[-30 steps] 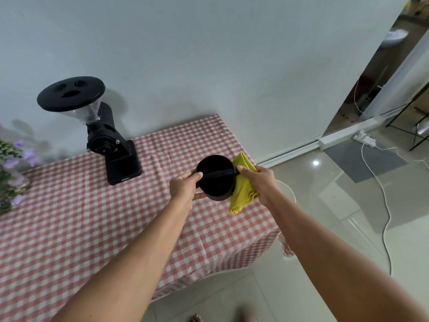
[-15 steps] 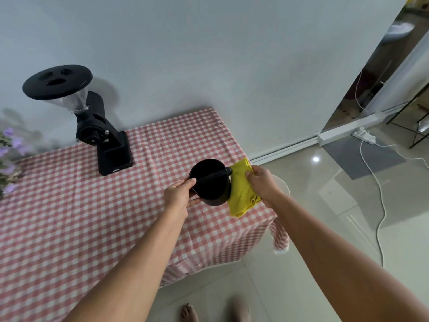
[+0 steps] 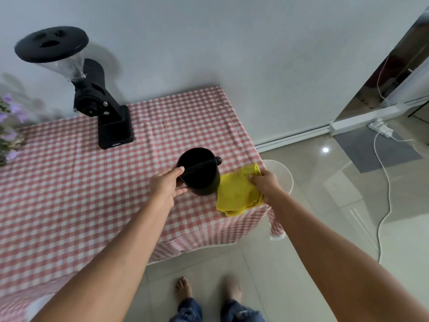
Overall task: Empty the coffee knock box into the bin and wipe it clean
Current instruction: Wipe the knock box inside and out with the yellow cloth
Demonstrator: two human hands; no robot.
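Observation:
The black round knock box point(image 3: 202, 177) with its cross bar stands upright on the red-checked tablecloth point(image 3: 69, 194), near the table's right end. My left hand point(image 3: 168, 185) grips its left rim and wall. A yellow cloth point(image 3: 236, 194) lies on the table just right of the box, by the table's corner. My right hand point(image 3: 264, 183) holds the cloth's right edge. The inside of the box looks dark; I cannot tell whether anything is in it.
A black coffee grinder point(image 3: 97, 105) with a clear hopper stands at the back of the table. Purple flowers point(image 3: 9, 126) are at the far left. A white round rim point(image 3: 284, 175) shows on the floor past the table's right edge. A power strip point(image 3: 380, 129) and white cable lie on the tiles.
The knock box and cloth have come down from above the table onto the tablecloth. The cloth has moved off the box's side and now lies flat beside it.

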